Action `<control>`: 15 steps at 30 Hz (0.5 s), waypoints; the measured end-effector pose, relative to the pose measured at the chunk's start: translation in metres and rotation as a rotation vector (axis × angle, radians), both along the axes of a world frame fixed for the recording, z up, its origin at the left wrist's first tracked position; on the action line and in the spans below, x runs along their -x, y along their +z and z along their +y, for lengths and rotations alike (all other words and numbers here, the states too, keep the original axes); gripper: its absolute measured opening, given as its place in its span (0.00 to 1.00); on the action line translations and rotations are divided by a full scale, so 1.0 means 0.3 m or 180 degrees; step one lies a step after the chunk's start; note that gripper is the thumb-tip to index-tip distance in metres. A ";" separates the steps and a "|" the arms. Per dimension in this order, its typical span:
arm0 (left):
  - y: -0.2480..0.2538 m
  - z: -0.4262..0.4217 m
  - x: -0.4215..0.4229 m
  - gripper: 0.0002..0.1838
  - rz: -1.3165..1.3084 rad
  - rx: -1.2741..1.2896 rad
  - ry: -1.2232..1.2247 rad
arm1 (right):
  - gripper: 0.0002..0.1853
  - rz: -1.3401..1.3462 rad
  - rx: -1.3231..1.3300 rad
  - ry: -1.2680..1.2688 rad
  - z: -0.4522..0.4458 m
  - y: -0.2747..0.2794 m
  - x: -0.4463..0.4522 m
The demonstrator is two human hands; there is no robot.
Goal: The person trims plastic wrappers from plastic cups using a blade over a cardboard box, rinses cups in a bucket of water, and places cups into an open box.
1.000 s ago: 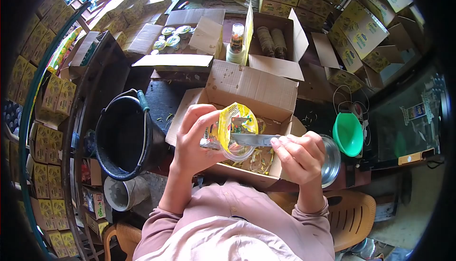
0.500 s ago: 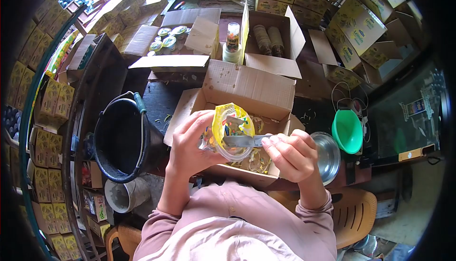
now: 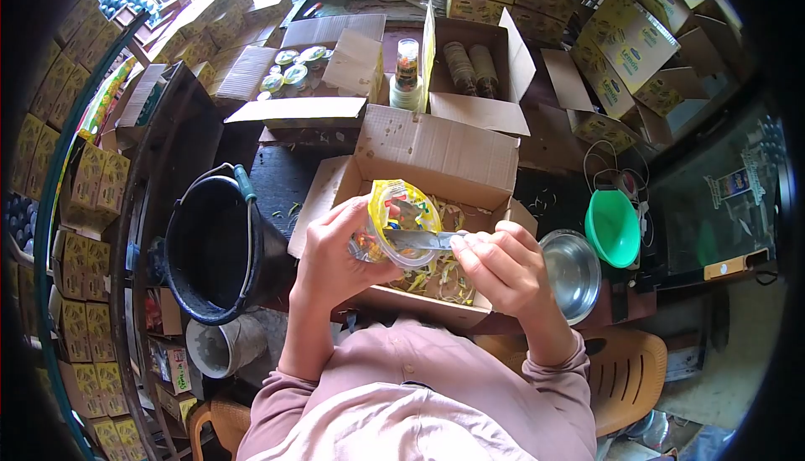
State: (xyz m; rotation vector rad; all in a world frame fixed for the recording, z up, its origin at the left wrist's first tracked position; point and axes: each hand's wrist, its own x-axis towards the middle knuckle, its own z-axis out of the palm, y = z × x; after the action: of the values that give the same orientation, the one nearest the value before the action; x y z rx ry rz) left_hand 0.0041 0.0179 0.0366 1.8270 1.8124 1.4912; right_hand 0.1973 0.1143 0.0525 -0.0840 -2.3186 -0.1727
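Observation:
My left hand (image 3: 335, 251) is wrapped round a clear plastic cup (image 3: 408, 253) with a yellow printed wrapper (image 3: 382, 201) around its side and rim. The cup is tilted, its round opening facing me. Between thumb and fingers, my right hand (image 3: 501, 266) holds a flat metal blade (image 3: 419, 240), which lies across the cup's opening. Both hands are above an open cardboard box (image 3: 436, 155) with yellow-green scraps (image 3: 444, 281) scattered on its bottom.
A black bucket (image 3: 210, 251) stands left, above a grey bucket (image 3: 220, 348). To the right are a metal bowl (image 3: 573, 272) and a green bowl (image 3: 612, 230). Behind, open cartons hold lidded cups (image 3: 295, 73) and stacked cups (image 3: 459, 67).
The cup has turned slightly and moved a little left in my left hand. My right hand and the blade have also shifted left, with the blade still across the opening.

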 end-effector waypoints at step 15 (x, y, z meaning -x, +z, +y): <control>0.016 -0.002 0.026 0.33 0.0169 0.0300 -0.0327 | 0.08 -0.0461 0.0344 0.0255 0.014 0.012 -0.026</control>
State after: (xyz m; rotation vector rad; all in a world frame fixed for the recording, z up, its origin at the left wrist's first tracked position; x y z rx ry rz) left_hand -0.0036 0.0173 0.0414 1.9000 1.7513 1.3111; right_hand 0.2050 0.1185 0.0561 -0.0337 -2.4703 -0.0134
